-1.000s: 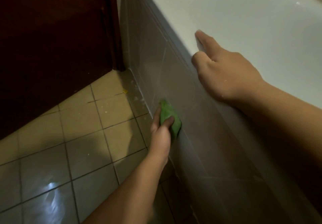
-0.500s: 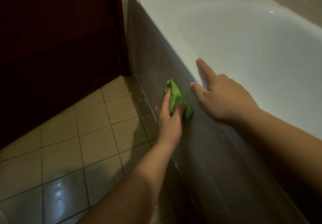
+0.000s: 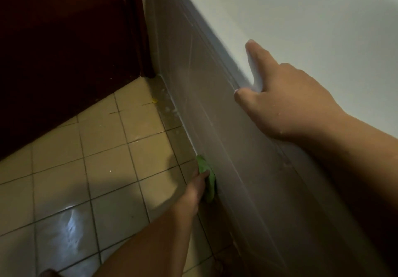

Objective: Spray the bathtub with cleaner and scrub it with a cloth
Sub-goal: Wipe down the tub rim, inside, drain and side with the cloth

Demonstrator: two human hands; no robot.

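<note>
1. Bathtub (image 3: 290,24), white, fills the upper right; its long axis runs from the lower right toward the upper left, where its end meets the dark brown door (image 3: 64,50).
2. Its grey side panel (image 3: 215,115) stands upright and goes down to the floor (image 3: 97,169) of beige tiles.
3. The green cloth (image 3: 206,177) is low on this panel, at the line where panel and floor meet. It looks crumpled, and its longer side goes along the base of the panel.
4. The left hand (image 3: 197,190) holds the cloth with curled fingers and presses it against the bottom of the panel; the fingers behind the cloth are hidden.
5. The right hand (image 3: 286,102) rests on the rim of the tub, well above the cloth. The forefinger is straight and lies on the white rim, the thumb touches the outer edge, and the other fingers are bent over the rim out of sight. It holds nothing.
6. Near the corner by the door, small pale spots and a little yellow scrap (image 3: 154,101) lie on the tiles.
7. A bright reflection (image 3: 71,222) shines on the floor at the lower left.
</note>
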